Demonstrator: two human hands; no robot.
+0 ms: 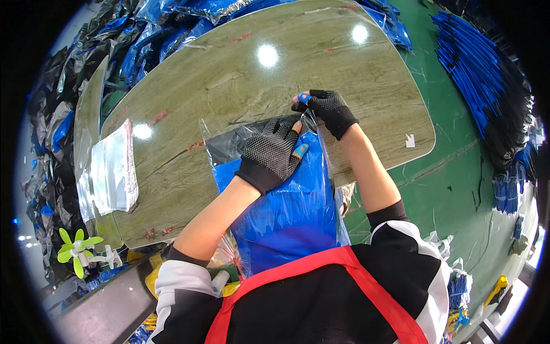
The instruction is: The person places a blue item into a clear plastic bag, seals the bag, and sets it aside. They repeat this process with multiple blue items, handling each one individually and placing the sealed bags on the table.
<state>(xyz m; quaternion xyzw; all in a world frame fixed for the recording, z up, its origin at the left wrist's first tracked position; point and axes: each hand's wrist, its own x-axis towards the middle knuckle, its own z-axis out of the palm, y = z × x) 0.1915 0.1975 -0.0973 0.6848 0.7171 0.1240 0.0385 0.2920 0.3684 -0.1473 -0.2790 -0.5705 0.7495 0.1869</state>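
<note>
A clear plastic bag (207,150) with folded blue fabric (289,215) in it lies over the table's near edge and hangs toward my body. A black part shows near the bag's far end. My left hand (272,150), in a black dotted glove with bare, blue-taped fingertips, rests flat on the bag with its thumb and index finger apart. At the bag's far right corner, my right hand (323,109), gloved alike, has its fingers pinched together on the clear plastic edge, which is pulled up to a point.
The wood-patterned table (229,86) has a rounded outline. A stack of clear plastic bags (114,169) lies at its left. Heaps of blue and black packages (154,34) stand behind and left. A small green fan (78,252) is at lower left. Blue bundles (470,69) lie on the green floor (421,189).
</note>
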